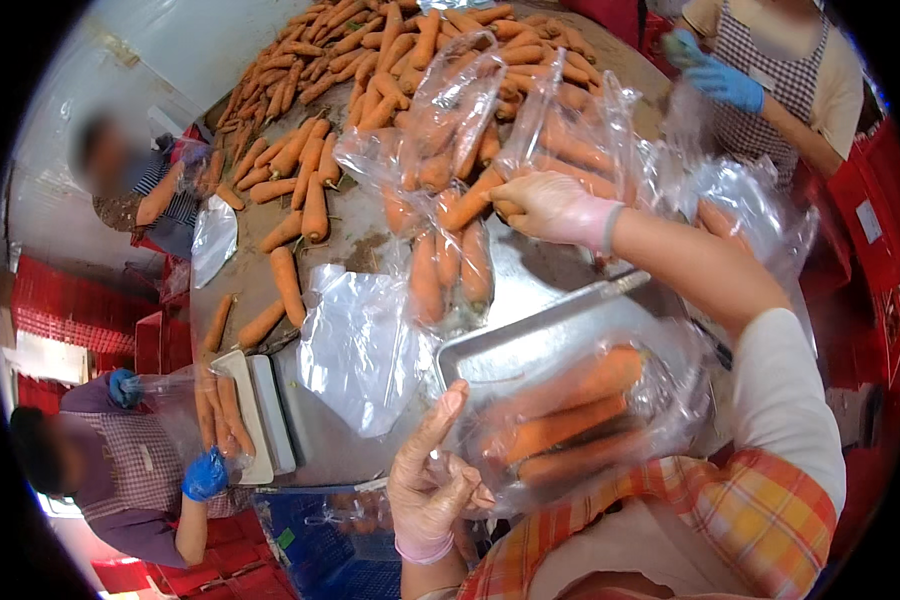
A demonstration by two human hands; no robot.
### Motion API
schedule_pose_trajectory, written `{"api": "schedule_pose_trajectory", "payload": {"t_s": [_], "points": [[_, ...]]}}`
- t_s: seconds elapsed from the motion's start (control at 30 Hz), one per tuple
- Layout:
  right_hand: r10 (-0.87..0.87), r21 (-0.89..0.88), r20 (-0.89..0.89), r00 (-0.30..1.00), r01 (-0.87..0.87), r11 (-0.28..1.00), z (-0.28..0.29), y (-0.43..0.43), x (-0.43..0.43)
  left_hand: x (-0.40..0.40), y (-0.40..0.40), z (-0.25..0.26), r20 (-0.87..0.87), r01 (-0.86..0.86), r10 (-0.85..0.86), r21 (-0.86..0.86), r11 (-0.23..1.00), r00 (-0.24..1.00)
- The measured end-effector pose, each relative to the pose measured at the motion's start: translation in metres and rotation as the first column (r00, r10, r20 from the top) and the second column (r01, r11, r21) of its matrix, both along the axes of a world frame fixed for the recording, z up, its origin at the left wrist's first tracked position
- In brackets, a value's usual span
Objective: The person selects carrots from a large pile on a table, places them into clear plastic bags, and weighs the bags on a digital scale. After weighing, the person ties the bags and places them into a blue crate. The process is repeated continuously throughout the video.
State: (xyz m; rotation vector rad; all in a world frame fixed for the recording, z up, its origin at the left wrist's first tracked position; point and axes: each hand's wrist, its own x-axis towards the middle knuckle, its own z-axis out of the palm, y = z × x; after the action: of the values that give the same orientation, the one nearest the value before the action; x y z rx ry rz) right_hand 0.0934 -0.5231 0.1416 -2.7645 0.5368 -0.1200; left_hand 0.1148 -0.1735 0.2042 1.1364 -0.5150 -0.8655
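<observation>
My right hand [559,210], in a thin translucent glove, grips the end of a single carrot [474,199] over the bagged carrots in the middle of the table. My left hand [435,480], gloved the same way, has its index finger raised. Its other fingers are curled on the edge of a clear plastic bag of carrots [570,431], close to my body. Beneath and beyond that bag is a shallow metal tray [487,356], partly covered by it. Another clear bag of carrots [450,270] lies just past the tray.
A large heap of loose carrots [390,67] covers the far table. Flat empty plastic bags [356,345] lie left of the tray. More filled bags [581,150] stand beyond my right hand. Co-workers stand left and right. A blue crate [322,547] sits below the near edge.
</observation>
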Motion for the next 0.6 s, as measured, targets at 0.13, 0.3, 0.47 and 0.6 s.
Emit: {"api": "schedule_pose_trajectory", "payload": {"t_s": [0.13,0.3,0.47,0.6], "points": [[0.125,-0.354,-0.119,0.985,-0.159,0.921,-0.075,-0.023,0.084,0.011,-0.009,-0.007,0.012,0.066,-0.066,0.008,0.998,0.998],[0.042,-0.17,-0.115,0.992,-0.062,0.984,-0.064,-0.039,0.087,0.012,-0.023,-0.011,0.016,-0.009,0.008,0.055,0.998,1.0],[-0.659,0.868,0.38,0.649,-0.005,0.496,0.005,-0.034,0.037,0.017,-0.025,-0.018,-0.137,-0.161,0.165,0.044,0.986,0.977],[-0.716,0.894,0.242,0.654,-0.438,-0.099,0.036,-0.014,-0.023,0.014,-0.038,-0.017,-0.375,0.001,-0.024,-0.06,0.998,0.927]]}}
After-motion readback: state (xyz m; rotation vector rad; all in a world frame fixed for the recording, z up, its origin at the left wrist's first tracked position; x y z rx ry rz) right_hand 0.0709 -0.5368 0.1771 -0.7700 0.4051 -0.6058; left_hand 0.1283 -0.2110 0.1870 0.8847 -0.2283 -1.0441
